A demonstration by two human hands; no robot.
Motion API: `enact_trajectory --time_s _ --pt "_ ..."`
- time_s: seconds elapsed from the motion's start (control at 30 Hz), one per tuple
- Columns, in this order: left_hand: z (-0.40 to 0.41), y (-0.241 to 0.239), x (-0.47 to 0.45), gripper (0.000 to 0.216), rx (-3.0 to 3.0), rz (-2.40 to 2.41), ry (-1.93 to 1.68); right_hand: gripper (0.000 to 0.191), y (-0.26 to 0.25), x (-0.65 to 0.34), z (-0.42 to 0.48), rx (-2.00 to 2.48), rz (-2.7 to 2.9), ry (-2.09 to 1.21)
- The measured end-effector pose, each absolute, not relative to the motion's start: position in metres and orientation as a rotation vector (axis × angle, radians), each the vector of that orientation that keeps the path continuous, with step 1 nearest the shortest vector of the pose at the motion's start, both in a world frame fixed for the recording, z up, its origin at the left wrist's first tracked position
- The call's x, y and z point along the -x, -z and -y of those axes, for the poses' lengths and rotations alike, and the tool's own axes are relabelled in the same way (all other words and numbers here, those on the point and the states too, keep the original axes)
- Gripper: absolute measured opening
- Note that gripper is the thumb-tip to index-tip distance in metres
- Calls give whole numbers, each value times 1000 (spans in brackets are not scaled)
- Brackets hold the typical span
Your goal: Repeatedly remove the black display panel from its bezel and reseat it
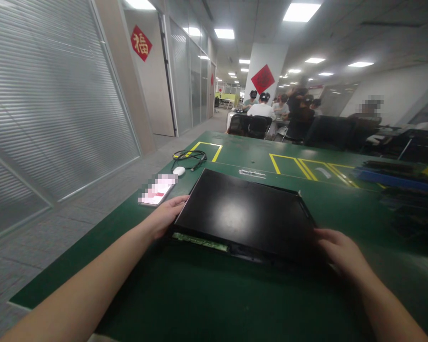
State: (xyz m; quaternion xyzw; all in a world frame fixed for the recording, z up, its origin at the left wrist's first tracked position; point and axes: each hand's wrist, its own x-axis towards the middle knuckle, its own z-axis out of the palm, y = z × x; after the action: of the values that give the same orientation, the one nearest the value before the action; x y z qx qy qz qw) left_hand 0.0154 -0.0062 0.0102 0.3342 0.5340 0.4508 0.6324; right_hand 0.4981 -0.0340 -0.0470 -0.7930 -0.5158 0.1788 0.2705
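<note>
A flat black display panel (242,216) lies face up over the green table, its dark glossy surface reflecting a ceiling light. Along its near edge a strip of green circuit board (199,241) shows. My left hand (169,213) grips the panel's left edge, with the fingertips partly hidden at the side. At the opposite edge, my right hand (338,247) holds the panel near its right corner, fingers on the rim. Whether the panel rests on the table or is slightly lifted, I cannot tell.
Left of the panel lie a phone (158,190), a white round object (178,171) and a coiled black cable (190,156). Yellow tape (274,164) marks the green table (214,294). Dark parts and a blue tray (395,178) sit at right. Several people sit beyond.
</note>
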Motion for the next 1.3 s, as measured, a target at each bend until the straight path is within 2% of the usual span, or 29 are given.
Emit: enact_trajectory --time_s 0.33,0.63,1.1,1.3 --pt "9 -21 -17 18 -796 -1250 -1076 42 52 -498 35 2086 1380 -507" --pt "13 -17 -12 50 -1018 -1166 -1018 43 53 -499 34 2099 1404 -461" --pt "15 -24 -15 52 -1025 -1246 -1015 47 48 -494 35 2179 1395 -486" --pt "15 -23 -15 51 -993 -1241 -1016 43 46 -492 35 2180 1435 -384"
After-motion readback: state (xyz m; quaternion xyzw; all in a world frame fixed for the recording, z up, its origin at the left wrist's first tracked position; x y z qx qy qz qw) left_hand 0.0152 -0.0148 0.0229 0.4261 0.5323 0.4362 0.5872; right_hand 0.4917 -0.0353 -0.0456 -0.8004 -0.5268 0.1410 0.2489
